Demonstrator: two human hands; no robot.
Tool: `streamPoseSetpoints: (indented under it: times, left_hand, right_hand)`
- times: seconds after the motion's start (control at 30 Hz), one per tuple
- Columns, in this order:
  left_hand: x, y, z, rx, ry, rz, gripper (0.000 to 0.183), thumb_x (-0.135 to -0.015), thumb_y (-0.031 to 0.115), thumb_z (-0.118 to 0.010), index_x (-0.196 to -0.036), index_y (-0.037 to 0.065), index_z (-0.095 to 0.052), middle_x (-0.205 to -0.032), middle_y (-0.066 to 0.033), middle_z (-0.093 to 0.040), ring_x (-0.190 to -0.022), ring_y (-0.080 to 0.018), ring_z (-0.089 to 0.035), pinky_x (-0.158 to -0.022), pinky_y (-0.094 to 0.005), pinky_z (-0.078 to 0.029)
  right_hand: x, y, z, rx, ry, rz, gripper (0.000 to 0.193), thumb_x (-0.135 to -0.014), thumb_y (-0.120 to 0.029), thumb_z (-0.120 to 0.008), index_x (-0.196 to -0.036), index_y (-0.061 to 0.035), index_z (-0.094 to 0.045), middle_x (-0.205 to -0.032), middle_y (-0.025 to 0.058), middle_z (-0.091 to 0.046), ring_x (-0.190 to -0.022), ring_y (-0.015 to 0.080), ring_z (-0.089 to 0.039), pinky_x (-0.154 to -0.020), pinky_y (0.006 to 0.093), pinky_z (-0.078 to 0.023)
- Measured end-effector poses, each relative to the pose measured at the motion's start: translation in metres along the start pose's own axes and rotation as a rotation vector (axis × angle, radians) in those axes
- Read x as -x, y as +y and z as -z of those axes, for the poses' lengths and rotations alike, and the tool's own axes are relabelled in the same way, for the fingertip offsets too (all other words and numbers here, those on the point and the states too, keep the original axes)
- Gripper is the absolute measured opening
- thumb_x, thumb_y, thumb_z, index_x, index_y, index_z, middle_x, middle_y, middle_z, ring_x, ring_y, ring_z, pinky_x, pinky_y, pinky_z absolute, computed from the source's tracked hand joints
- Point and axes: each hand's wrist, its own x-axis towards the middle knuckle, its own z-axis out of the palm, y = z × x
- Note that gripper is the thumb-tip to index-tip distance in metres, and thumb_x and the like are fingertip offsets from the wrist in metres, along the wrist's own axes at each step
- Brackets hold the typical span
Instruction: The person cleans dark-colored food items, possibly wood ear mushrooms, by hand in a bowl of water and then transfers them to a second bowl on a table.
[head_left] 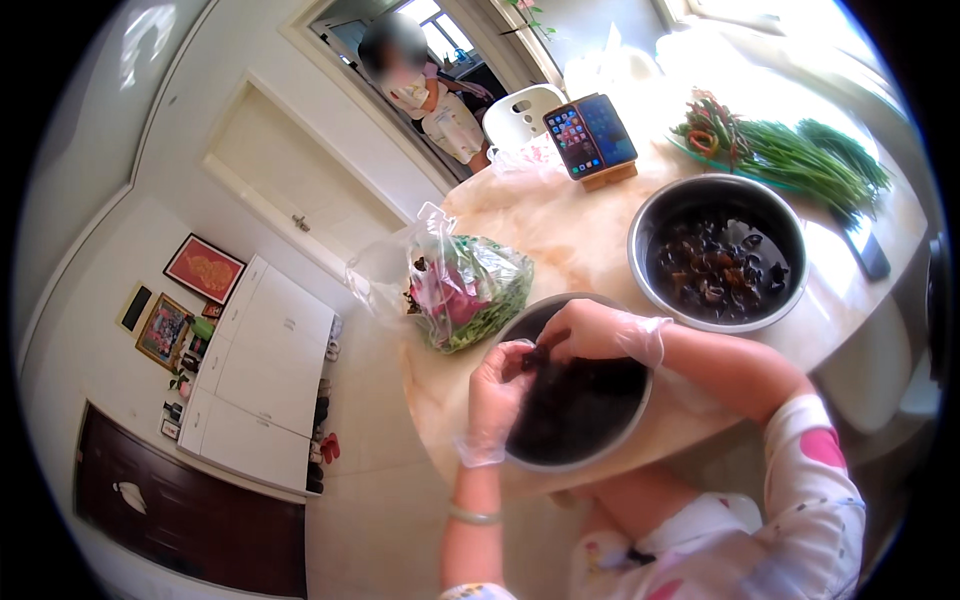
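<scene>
Small dark piece (541,358) was pinched over the round basin (570,467), toward its 10 o'clock side; outline blurry. Basin sat upright near the worktop (570,240)'s 7 o'clock edge: silvery rim, dark contents (590,405), details unclear.

No text, number or sign can be read. The screen (590,137) shows small coloured icons; any writing on it, or on the red picture (204,268), is too small.

A white cabinet (262,365) stands near a dark door (200,505).
</scene>
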Motion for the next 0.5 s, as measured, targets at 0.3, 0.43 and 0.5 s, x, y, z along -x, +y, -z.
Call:
streamPoseSetpoints:
  times: [0.3,0.43,0.5]
  left_hand:
    - [0.000,0.006,-0.001,0.007,0.046,0.133,0.015,-0.090,0.014,-0.051,-0.091,0.000,-0.056,-0.068,-0.0077,-0.061,-0.060,-0.0120,-0.057,-0.059,-0.0231,-0.047]
    - [0.000,0.008,0.002,-0.077,0.047,0.149,0.018,-0.091,0.017,-0.051,-0.086,0.001,-0.055,-0.064,-0.0072,-0.060,-0.056,-0.0117,-0.055,-0.055,-0.0223,-0.046]
    - [0.001,0.007,0.004,-0.038,0.067,0.167,0.020,-0.091,0.019,-0.051,-0.081,0.003,-0.054,-0.061,-0.0068,-0.059,-0.052,-0.0110,-0.053,-0.052,-0.0213,-0.044]
  right_hand:
    - [0.000,-0.003,0.000,-0.076,-0.030,-0.032,0.020,-0.076,-0.011,-0.061,-0.089,0.0023,-0.066,-0.074,0.0090,-0.066,-0.068,0.0137,-0.063,-0.063,0.0264,-0.049]
    - [-0.001,-0.001,0.002,-0.119,-0.046,-0.040,0.018,-0.078,-0.011,-0.060,-0.088,0.0024,-0.066,-0.072,0.0088,-0.065,-0.068,0.0131,-0.063,-0.063,0.0255,-0.049]
    - [0.001,-0.006,0.003,-0.111,-0.064,-0.049,0.018,-0.080,-0.010,-0.059,-0.090,0.0030,-0.065,-0.074,0.0089,-0.066,-0.068,0.0135,-0.063,-0.063,0.0255,-0.049]
